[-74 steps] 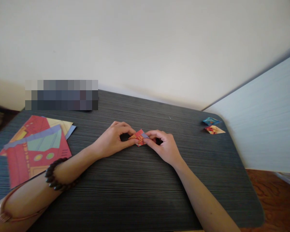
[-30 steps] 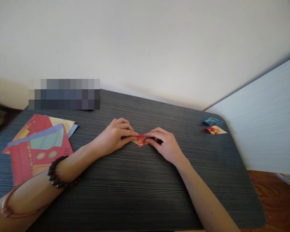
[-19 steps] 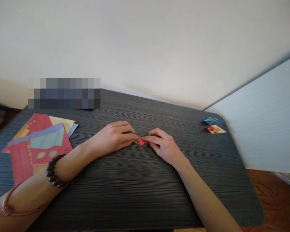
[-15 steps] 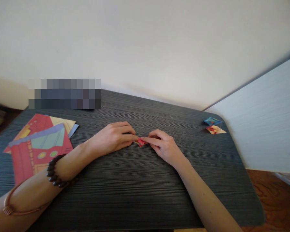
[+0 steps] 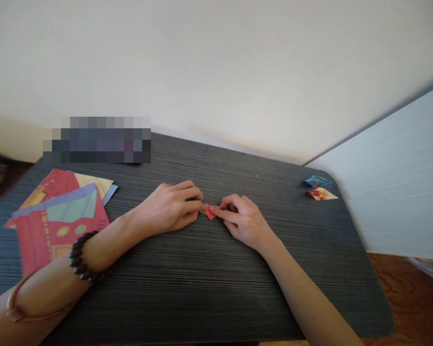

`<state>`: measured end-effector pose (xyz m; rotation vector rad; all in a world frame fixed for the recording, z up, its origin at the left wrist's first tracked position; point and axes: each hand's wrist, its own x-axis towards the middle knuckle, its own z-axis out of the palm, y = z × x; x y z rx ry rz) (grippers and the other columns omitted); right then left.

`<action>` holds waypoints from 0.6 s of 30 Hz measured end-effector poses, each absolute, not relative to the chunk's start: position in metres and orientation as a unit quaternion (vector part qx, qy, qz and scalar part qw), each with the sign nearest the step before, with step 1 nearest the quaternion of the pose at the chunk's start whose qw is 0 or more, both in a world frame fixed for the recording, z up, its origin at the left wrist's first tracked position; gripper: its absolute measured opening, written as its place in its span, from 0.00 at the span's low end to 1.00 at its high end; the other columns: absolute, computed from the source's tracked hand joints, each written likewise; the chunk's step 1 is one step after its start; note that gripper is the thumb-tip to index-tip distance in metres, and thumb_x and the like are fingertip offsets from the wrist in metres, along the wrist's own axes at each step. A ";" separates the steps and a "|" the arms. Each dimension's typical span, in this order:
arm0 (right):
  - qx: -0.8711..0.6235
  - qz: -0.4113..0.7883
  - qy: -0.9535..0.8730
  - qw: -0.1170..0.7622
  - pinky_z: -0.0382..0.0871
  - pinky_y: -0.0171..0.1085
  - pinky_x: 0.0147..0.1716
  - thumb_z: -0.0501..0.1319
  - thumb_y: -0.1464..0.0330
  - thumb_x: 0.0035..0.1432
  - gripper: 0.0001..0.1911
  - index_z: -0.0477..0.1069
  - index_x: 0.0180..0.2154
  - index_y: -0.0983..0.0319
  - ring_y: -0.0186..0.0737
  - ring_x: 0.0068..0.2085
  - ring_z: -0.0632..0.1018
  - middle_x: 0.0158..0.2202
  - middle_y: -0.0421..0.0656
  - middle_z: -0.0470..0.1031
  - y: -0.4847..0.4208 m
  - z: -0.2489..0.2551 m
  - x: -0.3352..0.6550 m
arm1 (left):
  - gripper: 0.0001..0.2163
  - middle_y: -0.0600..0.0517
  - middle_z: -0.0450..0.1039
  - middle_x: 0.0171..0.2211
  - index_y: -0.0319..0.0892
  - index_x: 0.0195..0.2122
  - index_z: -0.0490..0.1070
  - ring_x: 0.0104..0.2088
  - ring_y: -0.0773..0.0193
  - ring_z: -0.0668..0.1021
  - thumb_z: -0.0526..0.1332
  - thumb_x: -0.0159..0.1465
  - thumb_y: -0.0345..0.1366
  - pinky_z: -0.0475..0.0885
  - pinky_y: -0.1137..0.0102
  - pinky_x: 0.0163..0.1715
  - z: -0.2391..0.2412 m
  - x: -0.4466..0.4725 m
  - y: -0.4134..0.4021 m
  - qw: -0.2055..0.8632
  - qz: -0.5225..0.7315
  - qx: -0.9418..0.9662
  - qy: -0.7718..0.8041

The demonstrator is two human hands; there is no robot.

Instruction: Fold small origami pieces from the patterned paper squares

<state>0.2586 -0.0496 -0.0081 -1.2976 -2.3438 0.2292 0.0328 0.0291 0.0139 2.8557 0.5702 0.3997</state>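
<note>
A small folded piece of red paper (image 5: 210,214) lies on the dark table between my fingertips, its lower corner pointing toward me. My left hand (image 5: 171,206) comes from the left and pinches the paper's left side, with a beaded bracelet on that wrist. From the other side my right hand (image 5: 243,218) presses thumb and finger on the paper's right part. Fingertips cover the upper edge and both sides of it.
Printed paper sheets (image 5: 63,216) lie in a loose pile at the left, partly under my left forearm. Two folded paper pieces, one blue (image 5: 317,181) and one cream and red (image 5: 323,193), sit at the far right. A pixelated object (image 5: 101,142) stands at the back left by the wall.
My right fingertips have shifted slightly left over the paper. More plain red shows on it now, and less of its patterned side. Both arms are nearly where they were.
</note>
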 end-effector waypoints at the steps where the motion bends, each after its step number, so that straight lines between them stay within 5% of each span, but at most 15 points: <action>1: -0.471 0.082 -0.850 0.222 0.62 0.39 0.36 0.55 0.74 0.59 0.20 0.71 0.51 0.51 0.37 0.37 0.69 0.39 0.43 0.70 -0.050 -0.008 0.258 | 0.09 0.52 0.72 0.38 0.46 0.38 0.75 0.39 0.62 0.73 0.55 0.63 0.35 0.68 0.70 0.31 0.014 0.034 0.027 0.096 0.137 0.964 0.206; 6: -0.485 0.104 -0.838 0.226 0.62 0.40 0.37 0.56 0.75 0.55 0.21 0.73 0.49 0.54 0.38 0.36 0.70 0.40 0.44 0.70 -0.052 -0.004 0.256 | 0.11 0.51 0.70 0.36 0.44 0.31 0.75 0.37 0.62 0.71 0.55 0.64 0.41 0.67 0.70 0.31 0.010 0.041 0.019 0.114 0.163 0.939 0.280; 18: -0.616 0.176 -0.702 0.312 0.65 0.37 0.36 0.60 0.70 0.55 0.01 0.70 0.32 0.60 0.37 0.36 0.72 0.34 0.41 0.70 -0.042 -0.003 0.232 | 0.08 0.53 0.70 0.32 0.43 0.29 0.71 0.38 0.60 0.68 0.58 0.62 0.39 0.62 0.65 0.40 0.004 0.045 0.024 0.186 0.149 0.924 0.298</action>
